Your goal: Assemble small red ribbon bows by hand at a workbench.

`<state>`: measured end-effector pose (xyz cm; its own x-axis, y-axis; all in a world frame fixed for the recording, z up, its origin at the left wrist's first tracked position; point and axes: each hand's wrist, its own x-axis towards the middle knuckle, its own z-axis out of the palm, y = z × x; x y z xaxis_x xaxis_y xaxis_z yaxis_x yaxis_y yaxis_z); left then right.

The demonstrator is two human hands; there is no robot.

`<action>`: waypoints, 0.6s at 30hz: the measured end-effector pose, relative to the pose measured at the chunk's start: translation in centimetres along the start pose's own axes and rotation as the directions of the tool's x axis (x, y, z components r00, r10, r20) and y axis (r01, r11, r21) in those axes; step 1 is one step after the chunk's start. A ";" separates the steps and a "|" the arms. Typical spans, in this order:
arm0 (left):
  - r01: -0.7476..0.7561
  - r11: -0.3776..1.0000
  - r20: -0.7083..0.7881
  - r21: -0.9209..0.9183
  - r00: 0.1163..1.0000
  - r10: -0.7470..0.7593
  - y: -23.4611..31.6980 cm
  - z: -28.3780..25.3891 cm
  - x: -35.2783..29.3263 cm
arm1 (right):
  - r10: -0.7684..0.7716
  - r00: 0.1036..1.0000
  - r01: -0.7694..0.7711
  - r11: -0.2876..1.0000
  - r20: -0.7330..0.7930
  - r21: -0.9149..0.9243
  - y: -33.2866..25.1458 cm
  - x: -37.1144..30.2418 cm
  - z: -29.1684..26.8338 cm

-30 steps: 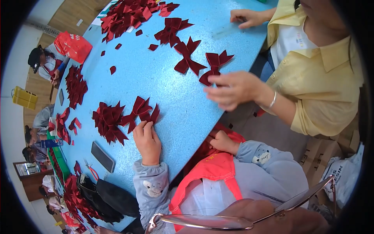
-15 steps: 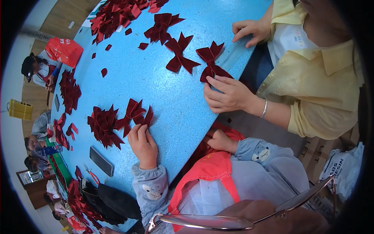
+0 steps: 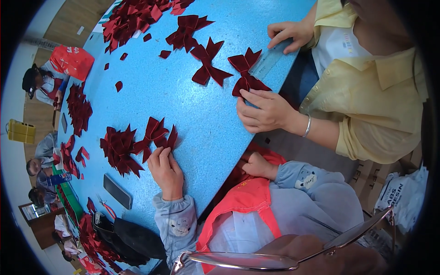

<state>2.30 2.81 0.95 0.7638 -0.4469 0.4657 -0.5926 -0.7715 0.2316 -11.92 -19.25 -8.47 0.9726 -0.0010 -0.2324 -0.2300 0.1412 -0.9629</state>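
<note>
The fingers of my left hand (image 3: 166, 172) are bent together on the lower edge of a dark red velvet bow (image 3: 155, 133), which lies on the blue table. Touching this bow on its left is a pile of similar bows (image 3: 119, 147). My right hand (image 3: 259, 165) is curled closed low by the table edge, against my red apron (image 3: 238, 195). Its fingertips are hidden, so anything in it is out of sight.
At the right a co-worker in yellow has one hand (image 3: 266, 110) on another bow (image 3: 247, 73). More bows (image 3: 208, 64) and a heap of red pieces (image 3: 130, 20) lie beyond. Closer are a phone (image 3: 118, 191), red-handled snips (image 3: 109, 210) and a black bag (image 3: 137, 236).
The whole view has shifted slightly, moving the table things a little left. My left hand stays on the bow, and my right hand keeps its place by the apron.
</note>
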 end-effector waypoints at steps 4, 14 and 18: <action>0.005 1.000 0.000 -0.003 1.000 -0.005 0.0 0.0 0.0 | -0.001 1.000 0.001 1.000 0.000 -0.009 0.3 0.0 0.0; 0.023 1.000 0.016 0.004 1.000 -0.023 0.2 -0.2 0.0 | 0.000 1.000 0.000 1.000 0.012 0.008 0.2 0.0 0.0; 0.025 1.000 0.017 0.005 1.000 -0.025 0.1 0.0 0.0 | 0.008 1.000 -0.008 1.000 0.004 -0.011 0.0 -0.1 -0.1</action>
<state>2.25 2.73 0.99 0.7828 -0.4350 0.4450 -0.5718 -0.7850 0.2385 -11.99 -19.31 -8.48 0.9709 0.0041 -0.2395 -0.2380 0.1306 -0.9624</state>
